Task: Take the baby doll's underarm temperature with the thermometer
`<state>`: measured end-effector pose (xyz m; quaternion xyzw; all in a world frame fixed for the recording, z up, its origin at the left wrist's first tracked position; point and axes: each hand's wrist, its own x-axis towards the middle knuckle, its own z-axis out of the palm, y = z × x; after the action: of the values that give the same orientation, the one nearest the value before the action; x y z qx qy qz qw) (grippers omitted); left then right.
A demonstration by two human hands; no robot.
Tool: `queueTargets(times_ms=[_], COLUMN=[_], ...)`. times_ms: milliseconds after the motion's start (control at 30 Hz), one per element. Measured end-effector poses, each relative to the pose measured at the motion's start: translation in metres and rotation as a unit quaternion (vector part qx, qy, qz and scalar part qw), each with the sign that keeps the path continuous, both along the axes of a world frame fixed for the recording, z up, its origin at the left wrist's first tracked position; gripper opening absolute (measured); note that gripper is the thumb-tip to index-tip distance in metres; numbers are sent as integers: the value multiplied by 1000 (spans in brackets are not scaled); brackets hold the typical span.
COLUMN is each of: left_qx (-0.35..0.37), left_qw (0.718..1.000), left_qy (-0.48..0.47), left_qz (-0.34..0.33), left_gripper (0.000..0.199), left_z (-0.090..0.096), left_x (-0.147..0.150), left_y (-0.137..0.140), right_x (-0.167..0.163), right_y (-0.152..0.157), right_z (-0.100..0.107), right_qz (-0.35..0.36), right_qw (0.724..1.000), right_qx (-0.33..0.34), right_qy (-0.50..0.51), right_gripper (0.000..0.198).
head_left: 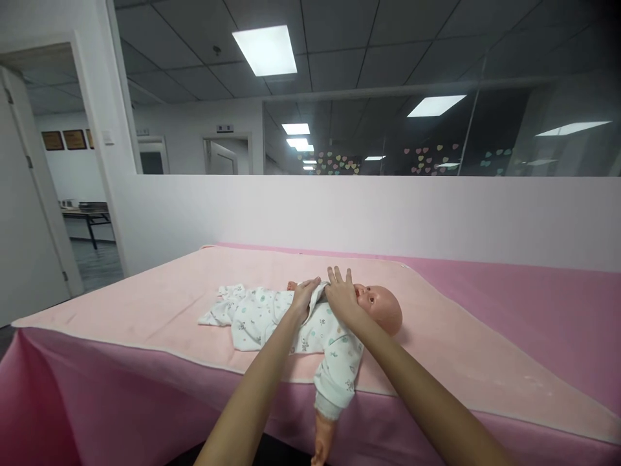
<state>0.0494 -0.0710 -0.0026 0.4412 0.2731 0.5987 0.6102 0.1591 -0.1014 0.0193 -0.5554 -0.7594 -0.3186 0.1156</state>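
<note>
A baby doll (pixel 387 312) lies on its back, its head toward the right, dressed in a white printed baby garment (pixel 259 318). My left hand (pixel 303 299) pinches the raised front edge of the garment at the doll's chest. Close to the doll's chin, my right hand (pixel 341 296) rests on the upper chest by the collar with its fingers stretched out; its thumb is hidden. One sleeved doll arm (pixel 324 435) hangs over the near edge toward me. The garment's legs lie flat to the left. Part of the doll's other hand (pixel 292 285) shows beyond the garment.
Under the doll is a pale pink mat (pixel 169 294) with a white edge, laid over a darker pink cover (pixel 548 317). A white low wall (pixel 388 207) with glass above stands behind. To the left, a door (pixel 33 194) stands open to another room.
</note>
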Motion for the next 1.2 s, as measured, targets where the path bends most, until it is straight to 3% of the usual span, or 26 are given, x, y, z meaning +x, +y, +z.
queueTargets(times_ms=[100, 233, 333, 433, 500, 567, 633, 700, 800, 867, 1000, 1200], left_qx=[0, 5, 1, 22, 76, 136, 193, 256, 325, 337, 319, 269], left_qw=[1000, 999, 998, 995, 988, 970, 937, 884, 808, 793, 812, 879], left_qy=[10, 29, 44, 80, 129, 198, 290, 391, 490, 506, 486, 382], left_qz=[6, 20, 50, 50, 46, 37, 24, 25, 42, 45, 57, 100], left_gripper=[36, 33, 32, 29, 28, 30, 30, 27, 24, 25, 25, 28], left_z=[0, -1, -1, -1, -2, -2, -2, -1, 1, 2, -1, -7], left_x=[0, 0, 0, 1, 3, 6, 9, 12, 16, 16, 16, 16], left_y=[1, 3, 5, 4, 0, -6, -12, -17, -22, -24, -24, -21], right_x=[-1, -6, -3, 14, 29, 43, 52, 54, 50, 47, 43, 42], right_y=[3, -16, -45, -79, -99, -113, -120, -122, -121, -119, -119, -120], right_z=[6, 14, 25, 47, 64, 77, 83, 82, 76, 73, 71, 67], right_qz=[-24, -32, -29, -42, -8, 90, 191, 243, 252, 253, 261, 256], right_qw=[999, 999, 999, 981, 946, 880, 796, 736, 697, 685, 678, 686], right_qx=[-30, -31, 1, 30, 23, -30, -75, -82, -71, -75, -85, -87], right_qy=[-31, -30, 46, 186, 323, 466, 570, 627, 667, 679, 682, 675], right_gripper=[28, 27, 25, 22, 23, 23, 24, 26, 30, 31, 31, 30])
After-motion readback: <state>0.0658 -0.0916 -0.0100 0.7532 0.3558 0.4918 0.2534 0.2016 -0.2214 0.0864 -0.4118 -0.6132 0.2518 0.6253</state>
